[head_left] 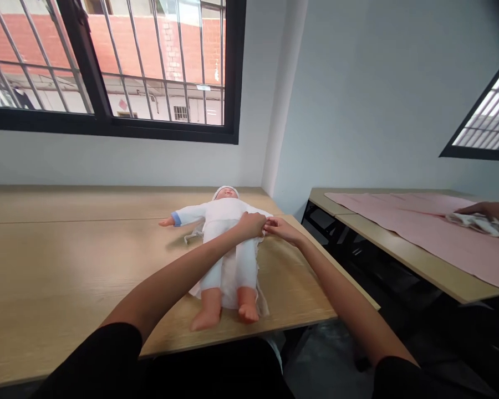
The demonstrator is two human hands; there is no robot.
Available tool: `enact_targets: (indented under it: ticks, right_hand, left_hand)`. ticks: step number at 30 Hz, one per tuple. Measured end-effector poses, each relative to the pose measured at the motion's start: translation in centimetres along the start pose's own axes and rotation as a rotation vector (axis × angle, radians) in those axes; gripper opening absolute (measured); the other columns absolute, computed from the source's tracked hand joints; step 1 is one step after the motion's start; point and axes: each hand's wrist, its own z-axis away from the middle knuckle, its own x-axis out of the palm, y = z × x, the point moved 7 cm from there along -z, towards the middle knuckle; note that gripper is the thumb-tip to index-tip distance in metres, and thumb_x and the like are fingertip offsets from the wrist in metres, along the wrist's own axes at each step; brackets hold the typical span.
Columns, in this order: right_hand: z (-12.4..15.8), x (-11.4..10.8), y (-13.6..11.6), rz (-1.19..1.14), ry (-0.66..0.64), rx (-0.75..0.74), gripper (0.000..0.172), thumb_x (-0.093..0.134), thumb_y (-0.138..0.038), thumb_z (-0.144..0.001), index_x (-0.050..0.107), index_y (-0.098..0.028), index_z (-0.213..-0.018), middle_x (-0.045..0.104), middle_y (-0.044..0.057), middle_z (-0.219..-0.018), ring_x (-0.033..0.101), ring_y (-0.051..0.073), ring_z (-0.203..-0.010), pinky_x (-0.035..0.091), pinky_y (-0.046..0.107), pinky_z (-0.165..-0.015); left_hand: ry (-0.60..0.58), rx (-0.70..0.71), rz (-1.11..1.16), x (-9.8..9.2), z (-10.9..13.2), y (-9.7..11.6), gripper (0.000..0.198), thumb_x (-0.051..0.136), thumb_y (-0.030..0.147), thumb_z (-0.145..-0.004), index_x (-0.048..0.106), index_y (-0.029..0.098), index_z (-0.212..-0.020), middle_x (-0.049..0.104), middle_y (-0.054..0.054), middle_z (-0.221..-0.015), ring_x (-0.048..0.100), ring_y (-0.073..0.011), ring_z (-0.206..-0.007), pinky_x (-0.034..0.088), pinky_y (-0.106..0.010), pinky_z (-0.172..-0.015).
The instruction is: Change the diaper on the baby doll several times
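A baby doll (225, 210) in white clothes and a white cap lies on its back on the wooden table (87, 266), feet toward me. Its arm on the left is stretched out, with a blue cuff (176, 219). A pale cloth (229, 277) lies under the doll, and a white tie (194, 235) sticks out on the left. My left hand (253, 224) is closed at the doll's right-side waist, near the other sleeve. Fingers pinched, my right hand (283, 229) meets it there. What lies between the fingers is too small to make out.
On a second table (399, 249) at the right lies a pink cloth (416, 221). Another person's hand (488, 210) rests there on a white patterned cloth (478, 223). A gap separates the two tables. Behind are a wall and a barred window (158, 66).
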Motion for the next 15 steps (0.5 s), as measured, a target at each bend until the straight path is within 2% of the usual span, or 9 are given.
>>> enact_targets:
  ticks: [4,7,11,15]
  right_hand:
    - [0.3,0.6,0.1,0.042,-0.045,0.04,0.034,0.072,-0.025,-0.071,0.064,-0.014,-0.102,0.07,0.005,-0.095,0.065,0.015,-0.084,0.053,0.027,-0.08]
    - [0.6,1.0,0.2,0.067,-0.052,0.062,0.038,0.071,-0.018,-0.068,0.065,-0.015,-0.105,0.071,0.006,-0.098,0.066,0.017,-0.089,0.054,0.029,-0.082]
    - [0.7,0.8,0.3,0.049,-0.042,0.055,0.036,0.073,-0.016,-0.066,0.067,-0.014,-0.101,0.071,0.007,-0.099,0.065,0.017,-0.091,0.053,0.027,-0.08]
    - [0.7,0.1,0.2,0.027,0.004,0.046,0.043,0.079,-0.024,-0.068,0.066,-0.014,-0.108,0.069,0.007,-0.099,0.063,0.013,-0.083,0.053,0.026,-0.077]
  left_hand:
    - [-0.049,-0.01,0.016,0.5,-1.1,-0.7,0.028,0.079,0.041,-0.067,0.065,0.019,-0.078,0.073,-0.008,-0.091,0.066,-0.0284,-0.098,0.041,-0.039,-0.095]
    - [-0.095,-0.001,-0.003,1.5,-1.5,-0.6,0.028,0.082,0.036,-0.062,0.065,0.02,-0.077,0.074,-0.005,-0.091,0.067,-0.0269,-0.097,0.038,-0.04,-0.099]
    - [-0.052,-0.003,-0.032,2.2,-1.4,-0.5,0.016,0.075,0.023,-0.067,0.067,0.019,-0.079,0.074,-0.007,-0.091,0.067,-0.0267,-0.096,0.037,-0.04,-0.099]
    - [0.026,-0.021,-0.019,1.6,-0.8,-1.2,0.013,0.069,0.023,-0.072,0.068,0.017,-0.083,0.074,-0.01,-0.093,0.067,-0.0271,-0.096,0.038,-0.039,-0.096]
